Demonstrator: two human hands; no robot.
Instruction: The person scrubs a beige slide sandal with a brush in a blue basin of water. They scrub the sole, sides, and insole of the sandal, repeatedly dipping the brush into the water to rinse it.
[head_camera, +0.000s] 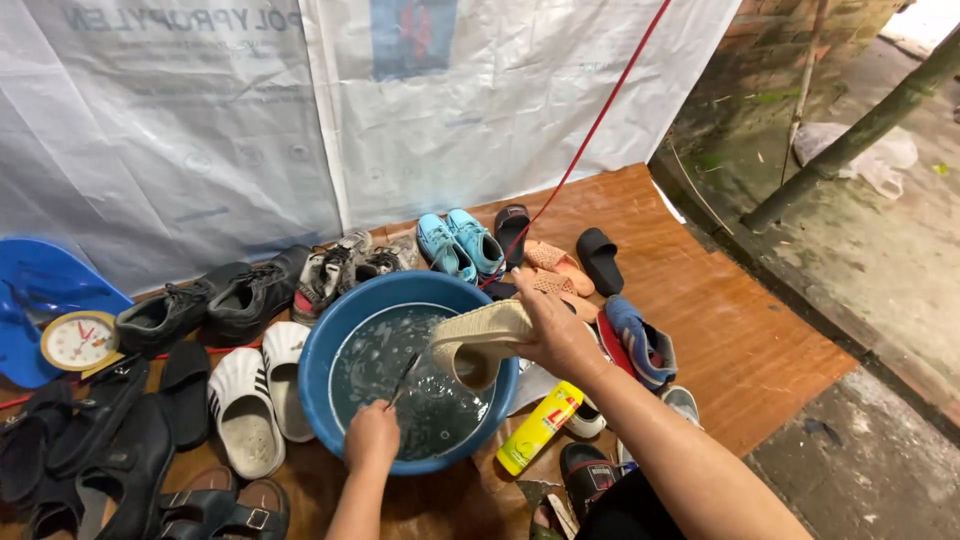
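The right hand grips a beige shoe over the blue basin; the left hand clenches a brush. Splashes could soak the sandals (at 9 o'clock).

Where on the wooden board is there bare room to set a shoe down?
The widest bare patch of the wooden board lies to the right, between the blue striped shoe and the concrete edge. A smaller strip runs behind the black slide. Left of the blue basin, the white clogs and black shoes crowd the board.
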